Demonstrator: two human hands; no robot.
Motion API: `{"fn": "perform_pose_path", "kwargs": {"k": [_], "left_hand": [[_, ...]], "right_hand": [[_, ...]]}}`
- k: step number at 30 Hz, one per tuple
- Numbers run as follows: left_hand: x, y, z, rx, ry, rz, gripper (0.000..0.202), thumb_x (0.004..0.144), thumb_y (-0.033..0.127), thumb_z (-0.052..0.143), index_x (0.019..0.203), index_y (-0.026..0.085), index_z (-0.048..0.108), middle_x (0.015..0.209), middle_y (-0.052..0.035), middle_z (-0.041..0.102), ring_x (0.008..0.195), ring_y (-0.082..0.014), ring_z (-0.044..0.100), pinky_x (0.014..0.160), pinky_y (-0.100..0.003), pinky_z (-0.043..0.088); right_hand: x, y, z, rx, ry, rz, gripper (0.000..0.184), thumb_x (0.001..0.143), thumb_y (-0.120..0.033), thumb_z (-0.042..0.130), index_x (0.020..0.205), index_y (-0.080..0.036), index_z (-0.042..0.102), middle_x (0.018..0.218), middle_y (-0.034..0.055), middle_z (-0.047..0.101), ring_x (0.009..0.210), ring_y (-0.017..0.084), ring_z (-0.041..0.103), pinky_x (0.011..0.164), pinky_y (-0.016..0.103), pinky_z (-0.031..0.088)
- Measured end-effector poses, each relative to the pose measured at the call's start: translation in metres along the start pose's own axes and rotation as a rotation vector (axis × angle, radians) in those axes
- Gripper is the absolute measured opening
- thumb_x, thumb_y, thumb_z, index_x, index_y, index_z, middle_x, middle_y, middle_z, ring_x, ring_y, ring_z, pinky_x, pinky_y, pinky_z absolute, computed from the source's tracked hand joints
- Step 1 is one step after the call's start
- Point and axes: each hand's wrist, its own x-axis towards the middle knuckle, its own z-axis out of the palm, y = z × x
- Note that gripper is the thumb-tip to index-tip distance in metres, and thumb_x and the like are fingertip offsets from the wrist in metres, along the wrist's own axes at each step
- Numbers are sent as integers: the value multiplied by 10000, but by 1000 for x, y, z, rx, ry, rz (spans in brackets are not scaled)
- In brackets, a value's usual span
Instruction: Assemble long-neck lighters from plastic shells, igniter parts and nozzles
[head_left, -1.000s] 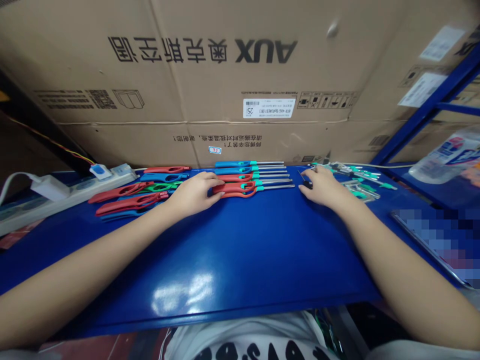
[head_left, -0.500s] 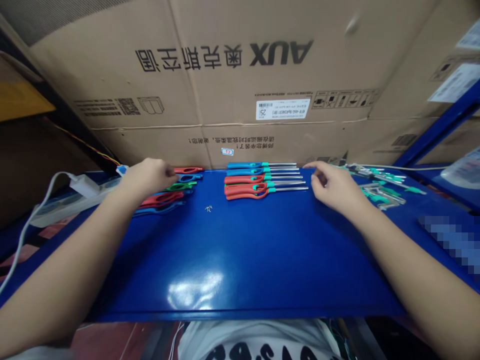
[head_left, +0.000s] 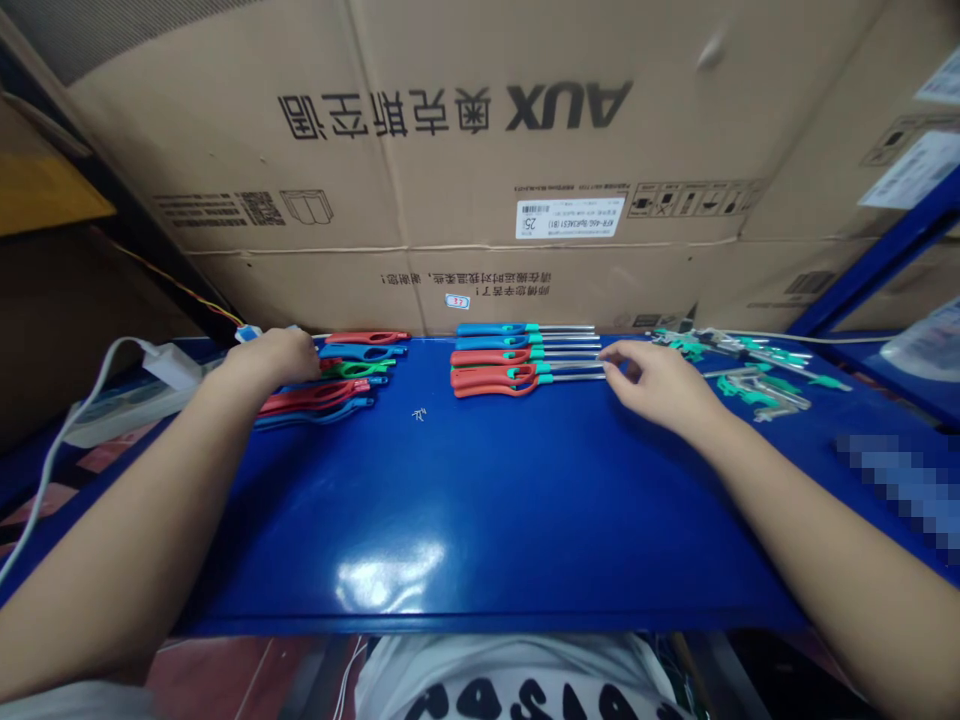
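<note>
My left hand (head_left: 281, 358) is curled, its fingertips turned down among red, blue and green lighter handles (head_left: 322, 396) stacked at the left; what it grips, if anything, is hidden. In the middle lies a row of several long-necked lighters, red (head_left: 491, 380) and blue (head_left: 491, 329), with metal rods pointing right. By the tips of these rods is my right hand (head_left: 652, 382), its thumb and forefinger bent but apart around the rod ends. Right of that hand lie loose metal rods with green parts (head_left: 765, 380).
Behind the blue table (head_left: 480, 500) stands a large cardboard box (head_left: 420, 200). A power strip (head_left: 142, 405) with a white plug and cable (head_left: 174, 366) runs along the left edge. A blue metal post (head_left: 870, 265) slants at the right, near a clear plastic bag (head_left: 926, 338).
My left hand has moved left, uncovering more of the blue handle. My right hand has shifted slightly left and nearer, to the lighters' rod tips, and its forefinger is more bent.
</note>
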Motion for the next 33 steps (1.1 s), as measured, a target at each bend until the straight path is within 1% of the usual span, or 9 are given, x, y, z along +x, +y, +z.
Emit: {"fn": "perform_pose_path", "kwargs": {"k": [5,9,12,16,18,20,22,27,33], "left_hand": [[-8,25,-8,215,-115,-293,188,808,292,667,837,108,693,720,-84,621,786,-278,608,800,-471,512],[-15,50,-15,289,-116,-318,268,921,289,514,1043,102,662,1004,-152,682,916,-295,626,830,-469,524],[-21,75,-20,328,-57,-273,344,1012,264,333,1136,93,604,1107,-181,669,970,-308,635,827,-463,523],[-37,126,-14,340,64,-57,249,1003,179,354,1139,119,554,1127,-142,671,995,-267,638,828,-364,498],[-51,156,-3,325,99,157,184,989,154,393,1081,143,552,1044,-120,669,945,-258,639,763,-335,484],[-69,183,12,315,78,351,161,940,84,428,986,165,560,934,-94,654,868,-254,627,699,-334,462],[-84,202,28,255,67,546,169,938,65,449,979,180,567,919,-74,649,819,-238,611,673,-335,448],[-98,217,65,96,169,840,119,1024,168,464,976,165,572,909,-63,649,833,-223,576,711,-336,443],[-87,212,85,-207,54,824,157,1049,224,464,942,188,573,917,-30,666,901,-195,567,777,-324,428]], "right_hand": [[-2,-1,9,128,-63,-128,202,893,-244,565,1029,-197,706,888,69,736,717,199,653,682,319,490],[-4,-3,18,154,-82,-295,180,951,-310,553,909,-200,688,920,68,730,766,199,641,677,312,468],[-6,-7,22,141,-29,-378,307,976,-382,551,747,-191,626,892,75,691,745,188,610,677,313,455],[-12,-16,23,224,-38,-487,332,1014,-333,490,742,-193,619,858,66,675,776,182,621,737,315,477],[-17,-22,21,298,-76,-504,193,1003,-251,483,996,-205,671,896,53,691,783,176,630,750,314,490],[-22,-30,18,372,-122,-512,312,971,-193,506,1266,-232,600,990,48,686,758,158,616,747,310,503],[-27,-38,15,425,-175,-545,421,950,-196,550,1367,-251,539,1068,57,650,753,145,591,755,308,515],[-33,-50,13,449,-343,-643,313,920,-302,654,1225,-233,638,1180,84,588,959,178,612,856,320,519],[-30,-45,17,453,-571,-634,281,871,-117,599,1130,-216,641,1157,58,578,1004,164,606,911,297,491]]}}
